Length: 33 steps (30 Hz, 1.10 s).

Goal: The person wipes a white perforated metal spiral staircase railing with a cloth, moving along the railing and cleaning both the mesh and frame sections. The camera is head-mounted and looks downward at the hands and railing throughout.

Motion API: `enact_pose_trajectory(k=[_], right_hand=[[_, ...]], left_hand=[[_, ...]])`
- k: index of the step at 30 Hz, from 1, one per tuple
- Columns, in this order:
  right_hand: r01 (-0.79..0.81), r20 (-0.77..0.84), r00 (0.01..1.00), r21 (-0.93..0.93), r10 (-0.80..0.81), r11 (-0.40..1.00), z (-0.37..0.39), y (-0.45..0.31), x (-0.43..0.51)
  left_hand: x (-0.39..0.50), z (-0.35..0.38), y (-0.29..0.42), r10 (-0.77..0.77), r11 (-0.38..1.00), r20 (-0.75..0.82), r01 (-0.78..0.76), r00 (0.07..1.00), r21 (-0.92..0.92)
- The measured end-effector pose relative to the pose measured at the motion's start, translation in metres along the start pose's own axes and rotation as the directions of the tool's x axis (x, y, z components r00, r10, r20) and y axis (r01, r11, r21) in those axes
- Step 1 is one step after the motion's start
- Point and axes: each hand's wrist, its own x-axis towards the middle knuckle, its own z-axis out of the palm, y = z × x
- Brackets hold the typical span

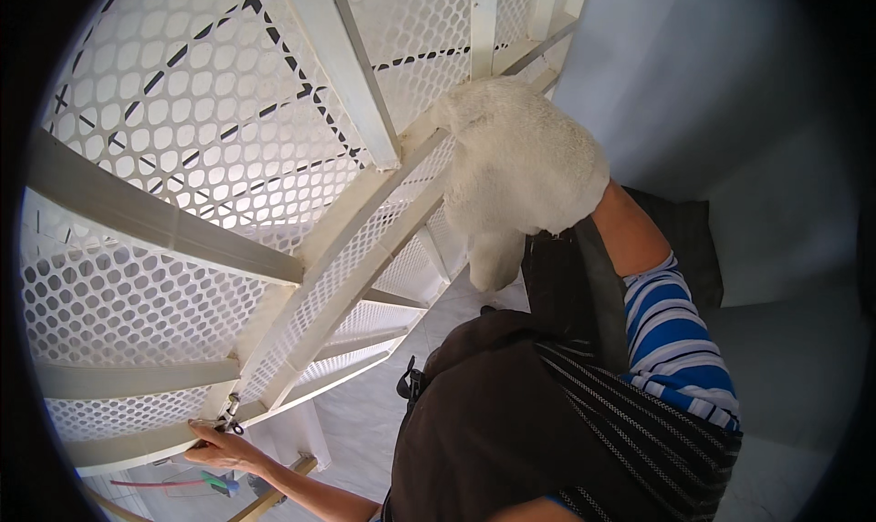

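A cream cloth (523, 156) hangs over my right hand, hiding its fingers, and lies against the rail of a pale railing (417, 139) lined with white plastic mesh (205, 111). The forearm shows below the cloth; whether the hand grips it cannot be seen. At the lower left, my left hand (222, 448) is at the end post of the railing, its fingers curled around the edge beside a small metal latch (231, 412).
Grey-blue fabric or panelling (773, 200) stands at the right. Beneath are a dark object (558, 275) and pale floor tiles (445, 317). A red stick with a green end (161, 483) lies at the lower left, near a wooden bar (274, 489).
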Motion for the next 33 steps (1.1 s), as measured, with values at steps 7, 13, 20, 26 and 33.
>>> enact_pose_trajectory(k=[7,13,20,26,33], right_hand=[[0.031,-0.185,0.978,-0.318,-0.094,0.948,0.029,-0.011,0.026],[0.175,0.154,0.982,-0.502,-0.112,0.847,0.016,-0.019,0.01],[0.113,-0.16,0.987,0.688,-0.002,0.717,0.059,0.002,-0.006],[0.037,0.12,0.983,0.615,-0.14,0.788,0.078,0.001,-0.025],[0.106,0.187,0.964,0.38,-0.189,0.919,0.091,-0.023,-0.025]], left_hand=[[-0.002,-0.002,0.007,0.025,1.0,-0.029,-0.025,0.999,-0.006],[0.002,0.0,0.004,-0.009,1.0,-0.037,0.009,0.999,-0.013],[-0.003,-0.003,0.005,0.042,0.999,-0.04,-0.042,0.998,-0.007],[-0.003,-0.001,0.002,0.042,0.999,-0.027,-0.041,0.999,0.024],[-0.005,-0.002,-0.001,-0.017,1.0,0.002,0.017,1.0,-0.018]])
